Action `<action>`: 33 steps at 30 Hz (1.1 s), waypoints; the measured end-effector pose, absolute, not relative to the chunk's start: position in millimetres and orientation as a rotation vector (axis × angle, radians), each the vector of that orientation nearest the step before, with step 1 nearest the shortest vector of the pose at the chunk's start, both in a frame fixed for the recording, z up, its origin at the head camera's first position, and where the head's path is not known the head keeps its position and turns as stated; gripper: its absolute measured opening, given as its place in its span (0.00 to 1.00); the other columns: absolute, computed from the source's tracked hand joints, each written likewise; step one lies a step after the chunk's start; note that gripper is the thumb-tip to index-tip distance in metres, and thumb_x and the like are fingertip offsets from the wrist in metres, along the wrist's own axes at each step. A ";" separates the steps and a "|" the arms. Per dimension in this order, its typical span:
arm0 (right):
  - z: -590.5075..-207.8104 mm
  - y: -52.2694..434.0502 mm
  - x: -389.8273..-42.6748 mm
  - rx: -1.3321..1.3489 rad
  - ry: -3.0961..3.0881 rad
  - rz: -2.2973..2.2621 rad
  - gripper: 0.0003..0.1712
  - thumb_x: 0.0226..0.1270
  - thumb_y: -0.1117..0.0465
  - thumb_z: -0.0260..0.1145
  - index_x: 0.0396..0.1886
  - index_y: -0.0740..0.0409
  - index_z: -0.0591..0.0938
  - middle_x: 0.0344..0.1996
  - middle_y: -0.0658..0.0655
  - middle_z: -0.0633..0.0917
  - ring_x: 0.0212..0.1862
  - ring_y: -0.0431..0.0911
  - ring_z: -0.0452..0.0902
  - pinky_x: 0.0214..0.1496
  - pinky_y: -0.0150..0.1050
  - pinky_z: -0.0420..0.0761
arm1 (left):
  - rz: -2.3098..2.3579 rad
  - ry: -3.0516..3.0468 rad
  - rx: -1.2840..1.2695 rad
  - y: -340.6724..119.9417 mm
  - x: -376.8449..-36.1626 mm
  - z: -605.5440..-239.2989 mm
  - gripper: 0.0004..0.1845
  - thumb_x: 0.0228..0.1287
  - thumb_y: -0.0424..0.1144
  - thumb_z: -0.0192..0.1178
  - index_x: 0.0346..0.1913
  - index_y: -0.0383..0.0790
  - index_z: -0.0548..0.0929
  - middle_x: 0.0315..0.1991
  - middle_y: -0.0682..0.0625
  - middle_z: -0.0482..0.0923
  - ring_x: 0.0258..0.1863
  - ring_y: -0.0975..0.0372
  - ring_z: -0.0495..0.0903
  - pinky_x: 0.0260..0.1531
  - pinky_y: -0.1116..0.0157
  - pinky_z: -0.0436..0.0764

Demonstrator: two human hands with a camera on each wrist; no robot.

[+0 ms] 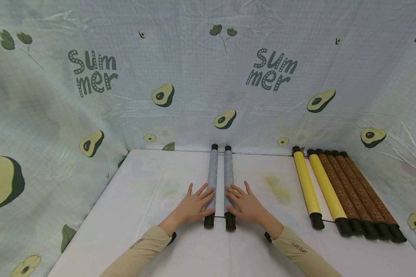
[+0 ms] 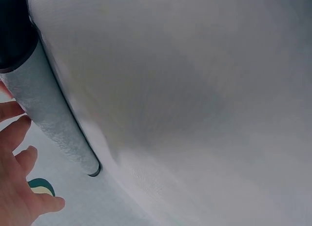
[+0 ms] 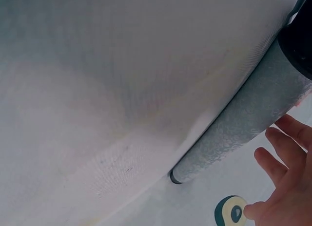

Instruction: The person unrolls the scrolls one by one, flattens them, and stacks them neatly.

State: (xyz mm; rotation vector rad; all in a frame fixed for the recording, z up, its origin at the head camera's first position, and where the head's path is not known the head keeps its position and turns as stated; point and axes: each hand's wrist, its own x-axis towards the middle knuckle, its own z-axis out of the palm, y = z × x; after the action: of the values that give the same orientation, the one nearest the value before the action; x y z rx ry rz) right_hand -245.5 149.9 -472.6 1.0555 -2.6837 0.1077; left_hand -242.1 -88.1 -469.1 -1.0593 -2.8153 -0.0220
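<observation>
Two grey rolls with black end caps lie side by side on the white table, a narrow gap between them. My left hand [image 1: 193,204] rests spread-fingered on the left grey roll [image 1: 213,165], near its front end. On the right grey roll [image 1: 228,169], my right hand [image 1: 248,204] touches the surface in the same way, fingers extended. The left wrist view shows fingertips along the side of a grey roll [image 2: 53,104]. Fingers likewise reach a grey roll [image 3: 243,114] in the right wrist view.
To the right lie two yellow rolls [image 1: 306,184] [image 1: 327,186], then several brown patterned rolls [image 1: 360,188] packed together, all with black ends. The white table [image 1: 142,181] meets a curtain [image 1: 194,69] printed with avocados at the back and sides.
</observation>
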 end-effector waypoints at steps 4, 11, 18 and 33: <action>-473.0 149.6 -244.4 1.050 -2.683 0.111 0.27 0.64 0.46 0.51 0.57 0.56 0.71 0.62 0.54 0.69 0.65 0.51 0.61 0.64 0.63 0.49 | -0.037 -2.816 -1.058 -88.4 -240.3 -468.1 0.35 0.61 0.62 0.41 0.65 0.44 0.62 0.67 0.51 0.57 0.69 0.55 0.49 0.58 0.38 0.51; -474.3 151.5 -243.8 1.043 -2.684 0.102 0.28 0.64 0.44 0.51 0.58 0.55 0.71 0.61 0.55 0.70 0.64 0.51 0.62 0.64 0.63 0.48 | -0.021 -2.828 -1.054 -89.3 -238.8 -465.3 0.32 0.61 0.63 0.40 0.64 0.51 0.64 0.67 0.51 0.57 0.69 0.55 0.49 0.58 0.37 0.51; -474.1 154.4 -241.5 1.055 -2.658 0.083 0.26 0.64 0.44 0.51 0.57 0.50 0.73 0.61 0.56 0.70 0.63 0.51 0.63 0.63 0.63 0.49 | -0.015 -2.845 -1.062 -90.3 -236.3 -461.4 0.27 0.62 0.63 0.39 0.61 0.59 0.67 0.67 0.50 0.57 0.69 0.55 0.49 0.58 0.37 0.50; -465.7 164.9 -237.7 1.053 -2.615 0.060 0.18 0.62 0.44 0.54 0.51 0.38 0.77 0.56 0.58 0.73 0.60 0.53 0.66 0.61 0.65 0.52 | -0.033 -2.797 -1.058 -96.7 -234.0 -456.9 0.23 0.63 0.59 0.42 0.57 0.59 0.73 0.65 0.45 0.61 0.68 0.52 0.51 0.58 0.37 0.51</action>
State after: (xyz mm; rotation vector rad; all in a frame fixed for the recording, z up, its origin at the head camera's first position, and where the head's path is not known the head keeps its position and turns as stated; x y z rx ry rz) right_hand -237.7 164.9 -465.7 1.0535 -2.6151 0.0598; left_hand -234.0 -96.7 -456.9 -1.0583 -2.7971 -0.0331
